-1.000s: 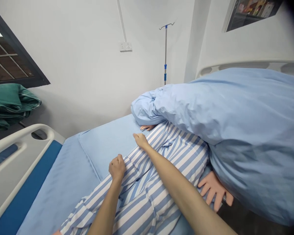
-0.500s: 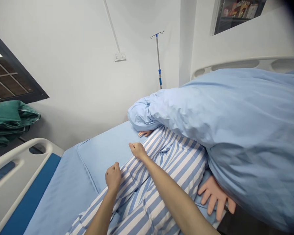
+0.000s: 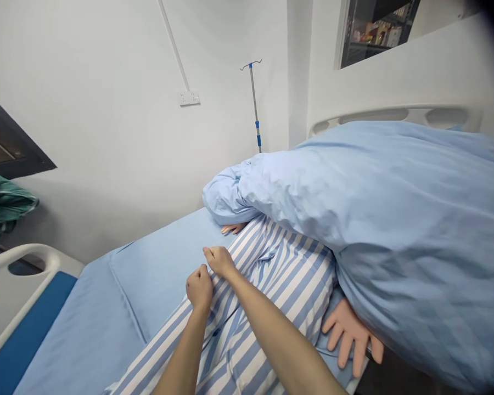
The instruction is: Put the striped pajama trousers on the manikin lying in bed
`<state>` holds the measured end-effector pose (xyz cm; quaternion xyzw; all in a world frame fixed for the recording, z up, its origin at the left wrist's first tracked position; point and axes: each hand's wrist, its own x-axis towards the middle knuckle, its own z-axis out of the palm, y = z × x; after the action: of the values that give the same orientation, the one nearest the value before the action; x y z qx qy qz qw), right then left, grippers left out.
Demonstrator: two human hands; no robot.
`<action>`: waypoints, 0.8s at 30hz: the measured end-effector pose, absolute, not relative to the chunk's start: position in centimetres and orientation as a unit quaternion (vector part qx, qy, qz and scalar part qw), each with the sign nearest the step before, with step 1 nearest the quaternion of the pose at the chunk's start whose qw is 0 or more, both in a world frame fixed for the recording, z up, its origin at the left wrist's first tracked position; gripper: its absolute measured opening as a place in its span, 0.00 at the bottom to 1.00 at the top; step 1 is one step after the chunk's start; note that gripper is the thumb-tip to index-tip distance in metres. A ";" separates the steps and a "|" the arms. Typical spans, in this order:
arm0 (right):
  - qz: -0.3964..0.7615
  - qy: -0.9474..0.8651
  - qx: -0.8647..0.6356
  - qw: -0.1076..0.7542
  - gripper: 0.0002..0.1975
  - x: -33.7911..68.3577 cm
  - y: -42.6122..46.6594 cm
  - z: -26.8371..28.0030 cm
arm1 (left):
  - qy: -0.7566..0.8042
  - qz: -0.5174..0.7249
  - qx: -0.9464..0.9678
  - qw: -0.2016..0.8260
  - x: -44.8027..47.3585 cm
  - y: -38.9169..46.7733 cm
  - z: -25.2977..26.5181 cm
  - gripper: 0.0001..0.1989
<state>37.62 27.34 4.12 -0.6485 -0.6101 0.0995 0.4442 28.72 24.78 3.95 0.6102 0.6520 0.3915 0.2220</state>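
Observation:
Blue-and-white striped trousers [image 3: 288,280] clothe the legs of a manikin lying on the bed. My left hand [image 3: 199,288] is closed in a fist at the outer edge of the far trouser leg. Just beyond it, my right hand [image 3: 219,260] is also a fist over the same leg, its forearm crossing the striped cloth. Nothing shows in either fist, and the cloth by them is not visibly pulled up. A manikin hand [image 3: 352,334] lies with spread fingers at the near bed edge; another manikin hand [image 3: 233,227] peeks out beneath the blue quilt [image 3: 354,203].
A light blue sheet [image 3: 156,258] covers the bed. At the left rises a white bed end board [image 3: 8,299], with green cloth [image 3: 4,203] behind it. An IV pole [image 3: 254,104] stands by the wall, right of a socket [image 3: 189,98]. The headboard [image 3: 374,114] is at the right.
My fists have come closer together: the left moved up along the leg towards the right one. The whole view has shifted, so the bed and wall sit further left.

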 end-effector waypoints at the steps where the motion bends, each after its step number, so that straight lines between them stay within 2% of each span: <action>1: 0.097 -0.611 -0.648 0.445 0.25 37.7 27.4 4.0 | 0.653 0.377 0.627 0.197 28.8 24.7 3.7 0.18; 13: 0.112 -0.614 -0.640 0.448 0.23 37.2 27.0 4.1 | 0.645 0.319 0.676 0.157 28.3 24.1 3.5 0.17; 16: 0.130 -0.606 -0.624 0.476 0.23 37.5 27.4 5.2 | 0.638 0.345 0.667 0.172 28.0 24.2 3.4 0.16; 21: 0.198 -0.577 -0.563 0.557 0.24 39.2 29.0 8.1 | 0.576 0.435 0.644 0.255 27.5 24.5 3.0 0.17; 24: 0.169 -0.576 -0.586 0.544 0.23 40.5 29.5 7.6 | 0.569 0.447 0.636 0.267 27.3 24.6 2.8 0.16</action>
<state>40.46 29.47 7.58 -0.5863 -0.5759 0.1687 0.5441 27.30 24.57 2.79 0.6363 0.5692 0.4470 0.2671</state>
